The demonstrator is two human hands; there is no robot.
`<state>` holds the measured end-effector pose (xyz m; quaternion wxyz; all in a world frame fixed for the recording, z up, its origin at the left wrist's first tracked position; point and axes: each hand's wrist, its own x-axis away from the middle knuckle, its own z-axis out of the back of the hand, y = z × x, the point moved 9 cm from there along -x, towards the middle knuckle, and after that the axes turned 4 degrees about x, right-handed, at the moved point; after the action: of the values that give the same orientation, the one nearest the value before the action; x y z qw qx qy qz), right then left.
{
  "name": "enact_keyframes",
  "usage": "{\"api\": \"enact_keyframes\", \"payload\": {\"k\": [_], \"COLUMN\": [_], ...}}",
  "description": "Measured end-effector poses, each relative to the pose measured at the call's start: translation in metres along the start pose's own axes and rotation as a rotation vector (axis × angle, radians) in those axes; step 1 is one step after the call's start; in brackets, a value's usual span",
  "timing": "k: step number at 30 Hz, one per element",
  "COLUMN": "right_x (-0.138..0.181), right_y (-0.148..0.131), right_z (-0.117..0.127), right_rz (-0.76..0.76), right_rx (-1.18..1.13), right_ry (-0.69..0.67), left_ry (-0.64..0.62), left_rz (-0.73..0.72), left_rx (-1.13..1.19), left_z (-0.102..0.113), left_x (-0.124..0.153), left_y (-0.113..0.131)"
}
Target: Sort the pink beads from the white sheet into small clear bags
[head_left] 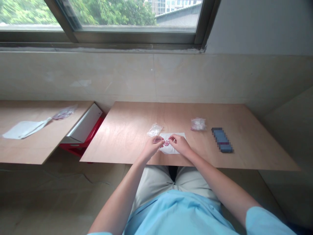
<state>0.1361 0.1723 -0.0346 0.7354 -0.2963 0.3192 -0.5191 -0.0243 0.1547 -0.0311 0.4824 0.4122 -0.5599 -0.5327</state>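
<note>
Small red beads [166,143] lie in a cluster on a white sheet [171,150] near the table's front edge. My left hand [154,146] is at the sheet's left side, thumb and fingers pinched together. A thin pale strand seems to loop at its fingers, too fine to name. From the right, my right hand [180,143] reaches over the sheet with its fingertips pinched beside the beads. Whatever sits between those fingertips is too small to make out. Just behind my left hand lies a clear plastic bag [155,129].
Another clear bag [198,124] with small contents lies farther back on the wooden table [127,130]. A blurred dark phone-like object [222,140] is to the right. On the left table [14,150] are white sheets [26,129] and a bag [64,112]. A red stool [91,137] stands in the gap.
</note>
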Motion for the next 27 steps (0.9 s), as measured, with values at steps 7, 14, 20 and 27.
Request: {"api": "enact_keyframes", "payload": {"k": [7, 14, 20, 27], "right_x": [0.006, 0.005, 0.008, -0.006], "right_y": [0.013, 0.016, 0.015, 0.017], "right_z": [-0.016, -0.02, -0.02, 0.004], "right_rz": [0.105, 0.109, 0.133, -0.076], "right_rx": [0.213, 0.269, 0.229, -0.149], "right_ry": [-0.077, -0.084, -0.093, 0.073], "left_ry": [0.013, 0.021, 0.021, -0.02], "left_rz": [0.027, 0.037, 0.033, 0.037], "left_rx": [0.068, 0.041, 0.002, -0.019], "left_z": [0.002, 0.0, -0.002, -0.008], "left_x": [-0.002, 0.0, 0.002, 0.003], "left_y": [-0.004, -0.005, 0.003, 0.002]}}
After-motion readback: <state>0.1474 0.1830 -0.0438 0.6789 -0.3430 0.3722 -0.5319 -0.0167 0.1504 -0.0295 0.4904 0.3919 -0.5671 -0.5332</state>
